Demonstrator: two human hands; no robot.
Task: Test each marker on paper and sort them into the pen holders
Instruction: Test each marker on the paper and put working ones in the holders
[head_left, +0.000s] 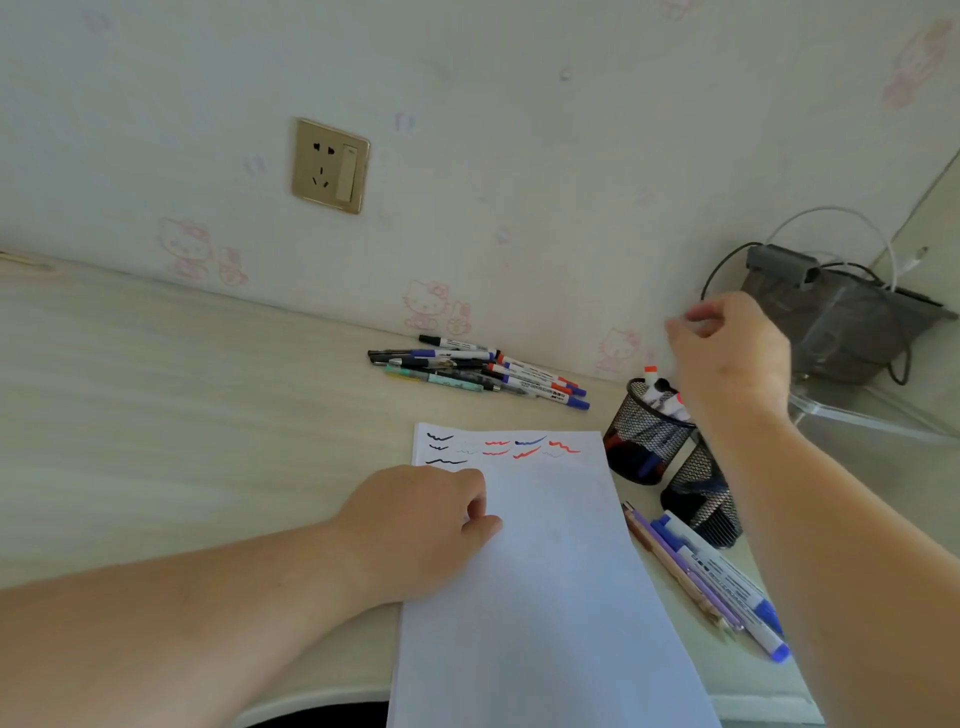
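Nearest, the left hand (415, 525) rests on the left edge of the paper (535, 571), its fingers (475, 501) loosely curled, gripping nothing, just pinning the sheet to the bench (182, 415). Black, red and blue test squiggles (498, 448) cross the far end of the paper. Right of the sheet lie a few loose pens (727, 577), long axes running near to far. Beyond them stand two mesh pen holders (649, 431), the farther one holding markers. The right hand (727, 358) hovers just above that holder, fingers curled with thumb and forefinger nearly meeting; no marker shows between them, so it looks empty. The untested markers (483, 371) lie heaped by the wall, far and to the left of the right hand, long axes running left to right. The right hand is probably the nearer one for the next pick
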